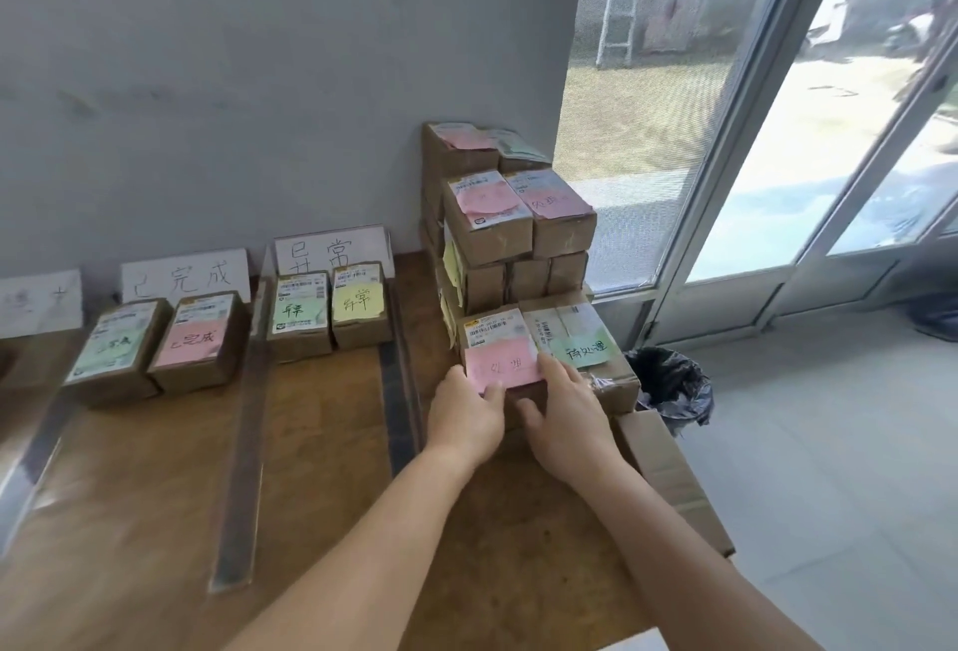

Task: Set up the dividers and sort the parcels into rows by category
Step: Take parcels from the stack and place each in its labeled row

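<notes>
A small cardboard parcel with a pink note (500, 351) sits at the front of a tall stack of parcels (510, 230) on the right of the wooden table (321, 448). My left hand (464, 417) grips its near left corner and my right hand (567, 417) grips its near right side, thumb on the front face. Beside it lies a parcel with a green note (580, 344). Flat grey divider strips (241, 464) (396, 391) split the table into rows. One row holds two parcels (155, 344) under a white sign (186, 277), another holds two (329, 311) under a second sign (332, 251).
A third white sign (39, 303) stands at the far left against the grey wall. A flattened cardboard box (668, 474) leans off the table's right edge. On the tiled floor stands a bin with a black bag (668, 383), beside glass doors (777, 158).
</notes>
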### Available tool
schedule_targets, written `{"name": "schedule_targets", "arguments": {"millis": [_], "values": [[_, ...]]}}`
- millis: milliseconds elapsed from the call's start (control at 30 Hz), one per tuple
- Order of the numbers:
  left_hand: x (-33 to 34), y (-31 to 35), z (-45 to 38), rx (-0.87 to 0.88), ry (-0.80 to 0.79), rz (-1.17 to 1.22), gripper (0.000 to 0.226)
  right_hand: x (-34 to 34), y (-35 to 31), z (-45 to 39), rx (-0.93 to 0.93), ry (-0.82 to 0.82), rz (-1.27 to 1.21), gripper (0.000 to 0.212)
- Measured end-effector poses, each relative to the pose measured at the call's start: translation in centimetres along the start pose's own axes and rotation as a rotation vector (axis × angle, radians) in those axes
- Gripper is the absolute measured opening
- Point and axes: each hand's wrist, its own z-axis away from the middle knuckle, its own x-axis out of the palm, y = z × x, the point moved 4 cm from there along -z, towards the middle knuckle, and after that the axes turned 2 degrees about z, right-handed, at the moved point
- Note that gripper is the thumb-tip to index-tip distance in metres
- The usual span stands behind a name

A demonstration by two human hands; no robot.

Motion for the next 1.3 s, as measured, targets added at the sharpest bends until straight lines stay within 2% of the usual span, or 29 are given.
{"name": "schedule_targets", "arguments": {"millis": [167,300,467,600,700,800,900,967,1167,1300], "values": [[-1.1,0.5,1.9,-0.008,0.074,0.154,0.055,-0.6,-0.2,1.4,-0.022,0.07,-0.126,0.057],[-1.9,0.8,3.1,0.006,0.111,0.277,0.05,-1.0,-0.2,2.8,-0.039,0.135,-0.221,0.058],[-1.9,1.0,4.7,0.001,0.077,0.439,0.03,-2.3,0.4,4.8,-0.06,0.231,-0.286,0.059],[-0.9,0.4,6.4,-0.042,-0.015,0.533,0.041,-2.9,1.4,6.6,-0.108,0.221,-0.274,0.057],[-0.3,0.2,7.7,-0.032,-0.007,0.54,0.053,-3.3,2.9,8.3,-0.129,0.259,-0.181,0.056],[-0.1,0.1,8.8,0.004,0.02,0.526,0.056,-3.5,6.0,9.6,-0.02,0.269,-0.005,0.063],[0.3,-0.1,9.6,0.025,0.014,0.502,0.056,-3.0,9.2,10.7,0.195,0.168,0.182,0.075],[0.5,-0.2,10.1,0.035,-0.006,0.488,0.057,-2.5,10.4,11.5,0.296,0.113,0.205,0.077],[0.0,-1.4,11.4,0.021,-0.045,0.431,0.056,-1.9,11.2,12.4,0.361,0.169,0.155,0.057],[-0.8,-2.5,12.0,0.022,-0.065,0.419,0.054,-1.5,10.5,12.8,0.37,0.216,0.154,0.051]]}}
